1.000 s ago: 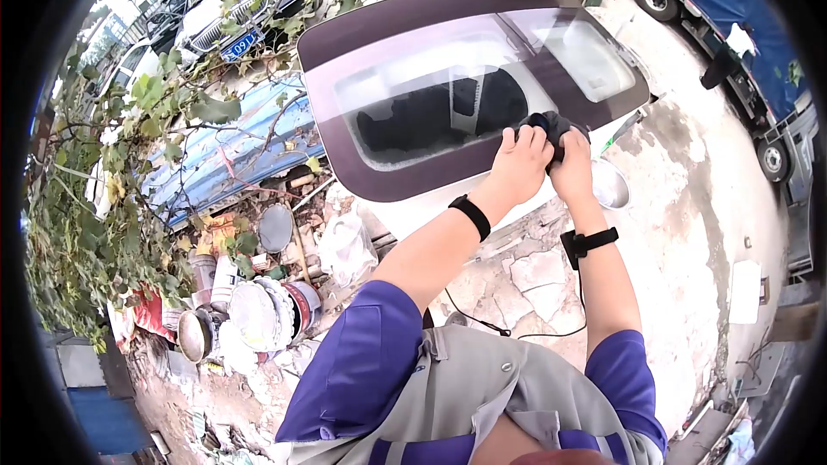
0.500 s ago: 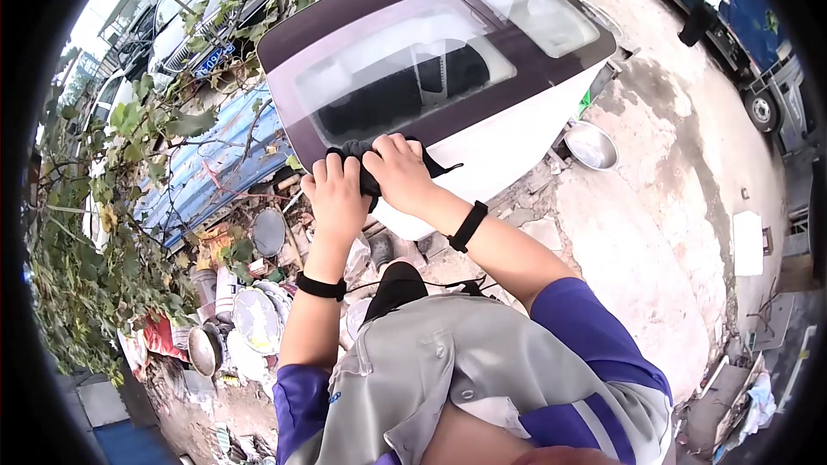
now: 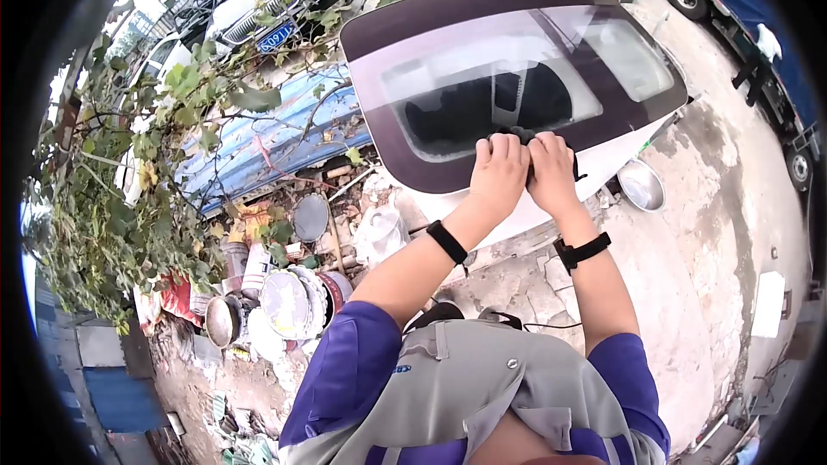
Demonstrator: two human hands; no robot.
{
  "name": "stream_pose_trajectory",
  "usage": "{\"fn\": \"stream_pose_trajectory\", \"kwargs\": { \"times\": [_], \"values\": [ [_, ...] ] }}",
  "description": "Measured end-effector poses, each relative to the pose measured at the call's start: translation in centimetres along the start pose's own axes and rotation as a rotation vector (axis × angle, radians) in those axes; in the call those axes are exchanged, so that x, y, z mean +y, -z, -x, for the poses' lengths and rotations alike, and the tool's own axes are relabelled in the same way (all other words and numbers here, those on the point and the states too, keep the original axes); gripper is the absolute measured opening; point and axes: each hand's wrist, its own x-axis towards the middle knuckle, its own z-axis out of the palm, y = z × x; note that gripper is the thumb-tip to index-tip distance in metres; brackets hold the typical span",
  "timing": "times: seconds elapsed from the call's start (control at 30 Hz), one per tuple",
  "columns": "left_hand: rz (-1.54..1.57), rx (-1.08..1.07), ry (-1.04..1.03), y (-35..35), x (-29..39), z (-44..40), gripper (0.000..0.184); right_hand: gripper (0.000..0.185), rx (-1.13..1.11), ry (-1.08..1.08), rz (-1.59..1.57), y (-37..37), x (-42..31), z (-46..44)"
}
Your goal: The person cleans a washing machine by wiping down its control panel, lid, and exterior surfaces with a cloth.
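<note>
A bundle of black cloth [image 3: 517,132] is bunched between my two hands at the front edge of a white machine with a purple-brown top, which looks like a twin-tub washing machine [image 3: 388,151]. My left hand [image 3: 500,174] has its fingers curled over the left part of the cloth. Close beside it, my right hand [image 3: 552,174] grips the right part, with a dark end poking out past the fingers. Most of the cloth is hidden by my hands. Through the clear window of the top, a dark interior shows.
A metal basin [image 3: 642,185] lies right of the machine. Buckets and lids [image 3: 284,303] are piled at left, near leafy vines [image 3: 103,224] and a blue corrugated sheet [image 3: 258,142]. A parked car [image 3: 258,9] stands behind; a blue truck [image 3: 732,0] is far right.
My hands, still on the black cloth, have moved right along the machine's front edge and come closer together. The view has shifted, so the machine appears farther right and lower.
</note>
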Motion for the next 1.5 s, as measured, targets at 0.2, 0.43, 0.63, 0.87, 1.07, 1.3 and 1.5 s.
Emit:
{"fn": "stream_pose_trajectory", "kwargs": {
  "times": [0.2, 0.43, 0.63, 0.87, 1.07, 1.3, 1.5],
  "values": [
    [0.258, 0.211, 0.047, 0.0, -0.2, 2.4, 0.017, 0.022, -0.142, -0.185, 0.083, 1.3, 0.8, -1.1],
    [0.506, 0.293, 0.203, 0.3, -10.2, 14.0, 0.029, 0.029, -0.311, -0.093, -0.107, -3.5, -13.4, -2.8],
    [1.038, 0.291, 0.548, -3.0, -16.2, 17.4, 0.056, 0.025, -0.55, 0.146, -0.135, -6.1, -19.9, -5.1],
    [1.347, 0.316, 0.73, -2.9, -8.1, 16.5, 0.084, 0.037, -0.566, 0.201, -0.194, -6.0, -17.8, -5.3],
    [1.252, 0.458, 0.798, -3.9, -8.4, 16.1, 0.059, 0.038, -0.503, 0.388, -0.133, -6.5, -16.6, -5.1],
    [1.268, 0.529, 0.812, -3.4, -8.7, 14.2, 0.042, 0.04, -0.499, 0.42, -0.225, -5.3, -15.7, -5.4],
    [1.274, 0.477, 0.757, -0.6, -3.1, 16.2, 0.054, 0.029, -0.436, 0.454, -0.287, -3.2, -11.7, -2.1]
  ]
}}
